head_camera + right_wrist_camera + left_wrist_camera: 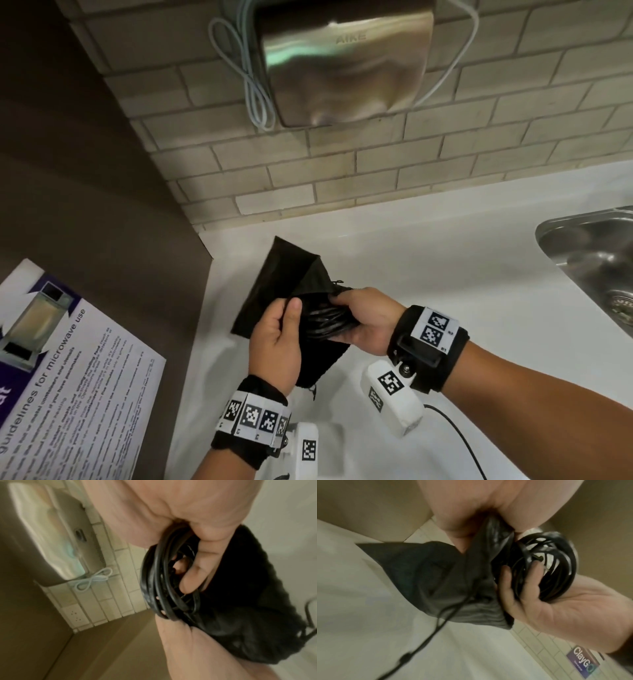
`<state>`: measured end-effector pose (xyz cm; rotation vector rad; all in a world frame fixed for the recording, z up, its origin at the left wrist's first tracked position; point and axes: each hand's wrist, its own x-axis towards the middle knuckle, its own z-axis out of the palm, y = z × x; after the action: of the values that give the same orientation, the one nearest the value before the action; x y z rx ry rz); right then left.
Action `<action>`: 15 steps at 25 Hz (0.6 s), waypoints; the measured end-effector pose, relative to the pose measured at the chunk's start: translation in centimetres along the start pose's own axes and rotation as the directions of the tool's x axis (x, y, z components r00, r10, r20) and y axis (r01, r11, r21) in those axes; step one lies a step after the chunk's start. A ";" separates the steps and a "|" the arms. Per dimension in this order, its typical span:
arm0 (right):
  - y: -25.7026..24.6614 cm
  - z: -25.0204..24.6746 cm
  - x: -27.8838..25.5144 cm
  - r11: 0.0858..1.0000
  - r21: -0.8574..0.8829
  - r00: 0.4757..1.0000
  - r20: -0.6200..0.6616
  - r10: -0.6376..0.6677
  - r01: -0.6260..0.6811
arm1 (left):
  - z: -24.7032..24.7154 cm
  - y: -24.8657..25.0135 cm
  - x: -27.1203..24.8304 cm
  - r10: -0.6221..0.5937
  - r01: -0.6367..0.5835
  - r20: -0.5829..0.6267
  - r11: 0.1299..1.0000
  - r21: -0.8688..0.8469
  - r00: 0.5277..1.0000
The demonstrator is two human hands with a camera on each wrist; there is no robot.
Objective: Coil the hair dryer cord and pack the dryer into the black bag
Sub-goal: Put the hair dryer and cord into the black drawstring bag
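The black bag (274, 284) lies half lifted on the white counter (445, 257), its mouth towards me. My left hand (281, 329) pinches the bag's rim (489, 534) and holds the mouth apart. My right hand (359, 315) grips the coiled black cord (325, 322) at the bag's mouth, fingers (197, 568) curled through the loops (154, 582). In the left wrist view the coil (559, 563) sits in the right palm beside the bag cloth (419, 574). The bag's drawstring (428, 635) trails over the counter. The dryer body is hidden.
A steel hand dryer (342, 61) hangs on the tiled wall above, with a pale looped cable (253, 85). A steel sink (596, 260) lies at the right. A microwave notice (68, 377) is on the brown panel at the left. A wall socket (75, 614) shows below the tiles.
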<state>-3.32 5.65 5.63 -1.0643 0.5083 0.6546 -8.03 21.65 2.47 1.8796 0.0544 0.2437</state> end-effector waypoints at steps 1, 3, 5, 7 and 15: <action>0.1 0.0 0.2 0.999 0.044 1.000 0.002 -0.013 0.013 | 0.2 0.1 -0.1 -0.033 0.033 -0.046 0.999 -0.008 0.998; 0.4 0.4 0.7 0.994 0.091 0.998 -0.016 -0.055 0.056 | 0.5 0.5 0.0 -0.081 0.078 -0.121 0.997 -0.026 0.989; 0.4 0.4 1.5 0.991 0.093 0.995 -0.037 -0.094 0.097 | 0.6 1.3 0.3 -0.067 0.065 -0.156 0.998 -0.022 0.986; 0.2 0.4 2.5 0.993 -0.046 0.987 -0.111 -0.115 0.110 | 0.5 2.6 0.9 -0.041 0.042 -0.135 0.999 0.007 0.990; -0.7 1.1 5.1 0.424 -0.890 0.908 -0.027 -0.418 0.169 | 2.5 5.3 5.0 -0.280 0.273 -0.024 0.950 -0.149 0.960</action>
<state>0.81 7.63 3.09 -2.2136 0.1305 0.4356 -3.14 18.45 7.49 1.6990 0.3211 0.0934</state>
